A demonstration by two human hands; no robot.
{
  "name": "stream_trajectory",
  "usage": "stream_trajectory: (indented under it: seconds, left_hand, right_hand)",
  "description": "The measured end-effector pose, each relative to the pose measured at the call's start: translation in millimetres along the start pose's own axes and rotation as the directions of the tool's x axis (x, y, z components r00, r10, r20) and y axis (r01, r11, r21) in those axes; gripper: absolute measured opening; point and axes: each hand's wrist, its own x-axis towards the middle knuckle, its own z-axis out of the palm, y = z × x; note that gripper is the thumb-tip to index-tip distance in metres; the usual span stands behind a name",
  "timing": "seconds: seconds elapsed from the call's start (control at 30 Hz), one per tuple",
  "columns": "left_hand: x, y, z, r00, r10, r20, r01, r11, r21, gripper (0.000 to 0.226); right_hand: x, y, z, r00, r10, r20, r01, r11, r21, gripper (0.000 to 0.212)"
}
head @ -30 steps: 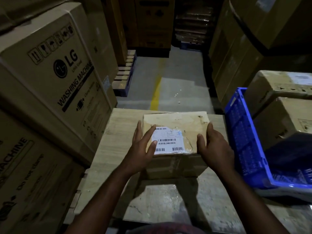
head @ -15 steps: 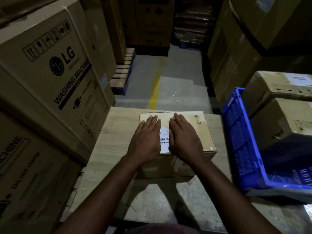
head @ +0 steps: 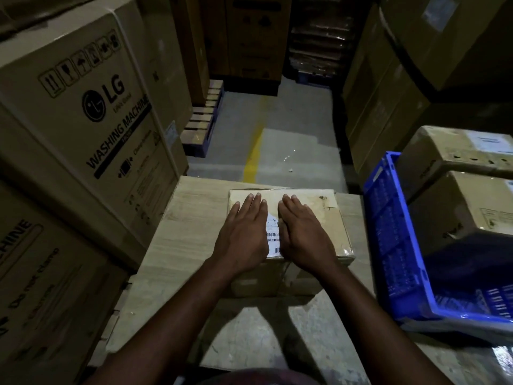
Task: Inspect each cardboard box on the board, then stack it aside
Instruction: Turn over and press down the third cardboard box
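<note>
Squarely on the pale wooden board [head: 194, 218], toward its far edge, sits the taped cardboard box [head: 330, 226], with a barcode shipping label [head: 273, 237] showing on its top. The left hand [head: 244, 234] and right hand [head: 305, 234] lie flat on that top side by side, fingers straight and together, palms down; neither grips anything. The box looks like stiff corrugated board with square, uncrushed walls, so it should keep its shape when lifted. Its weight cannot be read from this view. Glossy tape over the top and the near right corner will likely be slick, and the paper skin is scuffed and torn near the far right corner, so those are poor places to pull. The better hold is probably the two short side walls, low down, with fingertips hooked under the bottom edge. Just right of the board stands a blue plastic crate [head: 388, 232]; LG washing machine cartons [head: 83, 107] tower on the left.
</note>
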Motion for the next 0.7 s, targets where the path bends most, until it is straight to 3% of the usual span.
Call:
stream_trajectory:
  seconds: [0.1,0.47,0.7]
  left_hand:
    - [6,15,4,0.997,0.044,-0.058,-0.047,0.997,-0.064,0.058]
    - [10,20,13,0.998,0.063,-0.025,-0.064,0.997,-0.033,0.060]
    - [23,45,14,0.989,0.149,-0.020,-0.150,0.987,-0.059,0.064]
  right_hand:
    - [-2,17,-9,0.999,0.020,-0.041,-0.021,0.999,-0.027,0.053]
    - [-7,31,-10,0.997,-0.008,-0.073,0.003,0.998,-0.063,0.057]
    - [-8,66,-33,0.982,0.140,-0.125,-0.138,0.990,0.029,0.048]
